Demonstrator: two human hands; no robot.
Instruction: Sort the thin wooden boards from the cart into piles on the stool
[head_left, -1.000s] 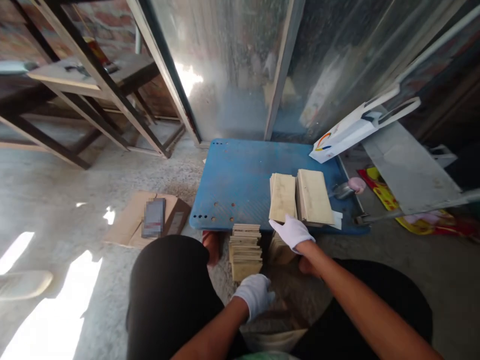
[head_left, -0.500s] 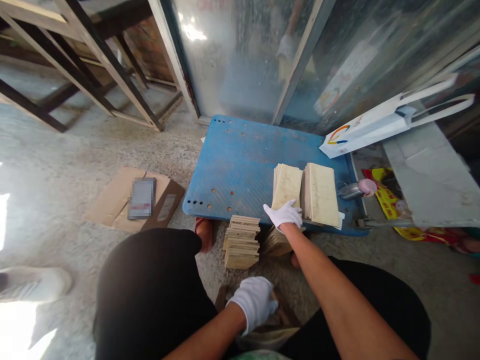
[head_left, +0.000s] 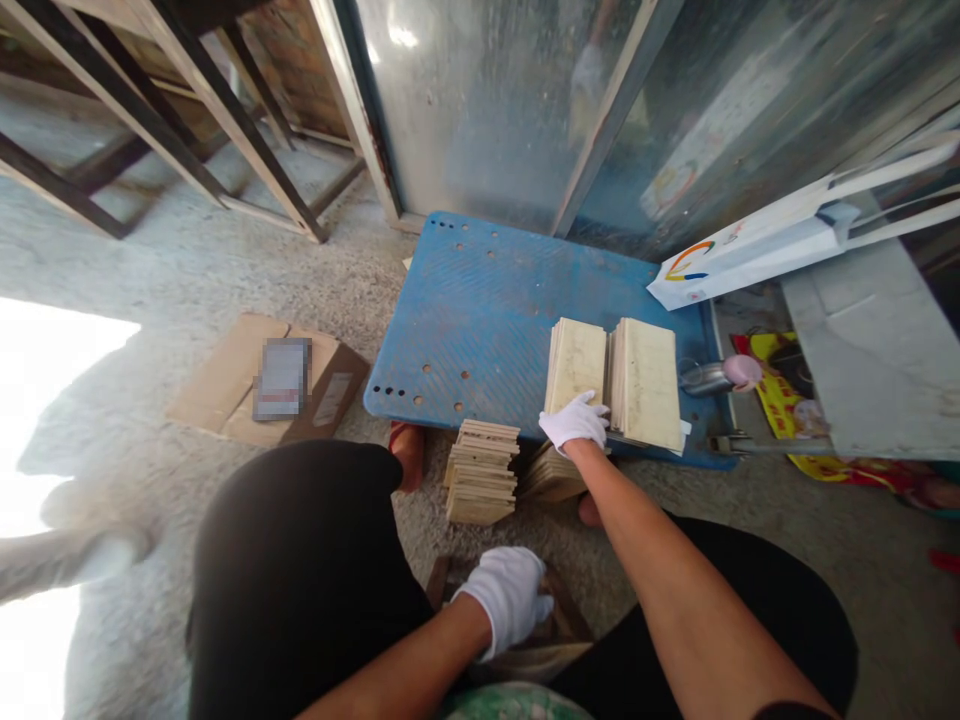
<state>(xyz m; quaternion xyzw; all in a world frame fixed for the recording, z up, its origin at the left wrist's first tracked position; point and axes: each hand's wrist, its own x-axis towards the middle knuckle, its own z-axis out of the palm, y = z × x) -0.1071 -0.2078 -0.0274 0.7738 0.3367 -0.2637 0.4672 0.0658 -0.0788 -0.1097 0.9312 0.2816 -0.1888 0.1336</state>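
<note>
Right hand (head_left: 576,422) flat on wood stack (head_left: 575,365) — left hand (head_left: 508,596) curled low.

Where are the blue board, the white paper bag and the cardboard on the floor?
blue board (head_left: 480,310): head view, bare ribbed top.
white paper bag (head_left: 750,255): head view, its side panel.
cardboard (head_left: 225,385): head view, left flap.

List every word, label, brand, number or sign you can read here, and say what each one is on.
No text can be read.
White bag: a curved orange, yellow and blue logo, no legible words.
Cardboard: its label is blurred out; a second paler label is too small to read.
Yellow and red wrapper: print too small to read.
</note>
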